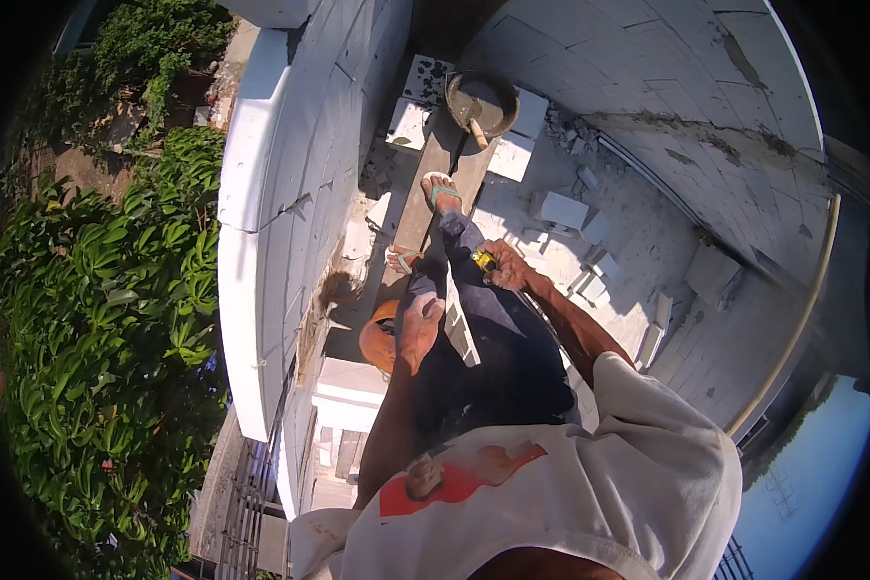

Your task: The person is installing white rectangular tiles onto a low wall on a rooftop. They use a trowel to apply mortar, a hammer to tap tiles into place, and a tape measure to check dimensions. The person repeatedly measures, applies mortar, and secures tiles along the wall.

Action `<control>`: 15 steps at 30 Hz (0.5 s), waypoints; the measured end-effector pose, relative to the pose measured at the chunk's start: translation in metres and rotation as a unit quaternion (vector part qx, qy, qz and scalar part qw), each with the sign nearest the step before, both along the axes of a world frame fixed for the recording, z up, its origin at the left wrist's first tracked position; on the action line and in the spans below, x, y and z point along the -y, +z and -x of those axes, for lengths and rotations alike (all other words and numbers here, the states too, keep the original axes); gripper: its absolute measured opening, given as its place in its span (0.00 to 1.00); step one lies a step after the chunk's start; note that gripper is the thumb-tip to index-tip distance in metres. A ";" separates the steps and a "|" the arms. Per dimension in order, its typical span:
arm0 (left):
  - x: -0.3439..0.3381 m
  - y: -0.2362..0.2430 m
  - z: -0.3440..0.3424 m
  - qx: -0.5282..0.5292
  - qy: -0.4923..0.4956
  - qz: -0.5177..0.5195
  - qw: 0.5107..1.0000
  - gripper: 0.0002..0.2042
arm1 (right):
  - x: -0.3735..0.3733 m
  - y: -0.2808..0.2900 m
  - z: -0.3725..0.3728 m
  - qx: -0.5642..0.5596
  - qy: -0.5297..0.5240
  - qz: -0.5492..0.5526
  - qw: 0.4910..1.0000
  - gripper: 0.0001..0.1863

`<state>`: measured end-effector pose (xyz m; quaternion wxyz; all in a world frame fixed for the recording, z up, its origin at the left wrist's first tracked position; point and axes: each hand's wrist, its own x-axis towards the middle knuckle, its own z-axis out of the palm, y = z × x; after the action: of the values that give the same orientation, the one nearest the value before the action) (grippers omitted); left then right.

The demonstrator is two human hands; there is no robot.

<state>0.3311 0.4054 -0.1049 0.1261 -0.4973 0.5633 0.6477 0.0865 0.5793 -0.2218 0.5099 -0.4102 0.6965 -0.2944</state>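
Observation:
In my right hand [505, 265] is a small yellow and black tape measure [484, 260], held over my right thigh with the fingers wrapped round it. No drawn-out blade can be made out. My left hand [420, 329] hangs above my left thigh, its fingers curled in. Whether anything lies inside that hand is hidden. Below, my sandalled feet stand on a long wooden plank [421, 207]. An orange bucket [377, 340] is partly hidden beside my left leg.
A round mortar pan [498, 108] with a wooden-handled tool [478, 133] sits at the plank's far end. White block walls [309, 155] rise on both sides. Loose blocks [559, 210] and rubble lie on the floor to the right. Leafy bushes [106, 338] grow beyond the left wall.

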 end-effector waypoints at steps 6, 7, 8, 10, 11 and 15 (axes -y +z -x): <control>-0.052 -0.064 -0.072 0.209 -0.210 0.221 0.929 0.36 | 0.022 -0.231 0.000 0.055 -0.189 -0.259 0.946 0.39; -0.049 -0.074 -0.064 0.244 -0.214 0.235 0.916 0.36 | 0.047 -0.252 0.019 0.184 -0.226 -0.265 0.919 0.39; -0.042 -0.088 -0.057 0.265 -0.190 0.213 0.921 0.36 | 0.059 -0.278 0.029 0.188 -0.210 -0.284 0.916 0.39; -0.032 -0.107 -0.052 0.311 -0.147 0.157 0.926 0.35 | 0.078 -0.346 0.047 0.076 -0.114 -0.331 0.934 0.39; -0.025 -0.117 -0.046 0.311 -0.148 0.140 0.928 0.34 | 0.077 -0.383 0.055 -0.032 -0.102 -0.309 0.945 0.42; -0.025 -0.131 -0.036 0.354 -0.130 0.124 0.918 0.29 | 0.169 -0.390 0.073 -0.212 -0.047 -0.299 0.929 0.47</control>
<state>0.3667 0.4307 -0.2363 0.3377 -0.6283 0.6172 0.3319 0.0138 0.4101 -0.6116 0.4345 -0.2580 0.8629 -0.0022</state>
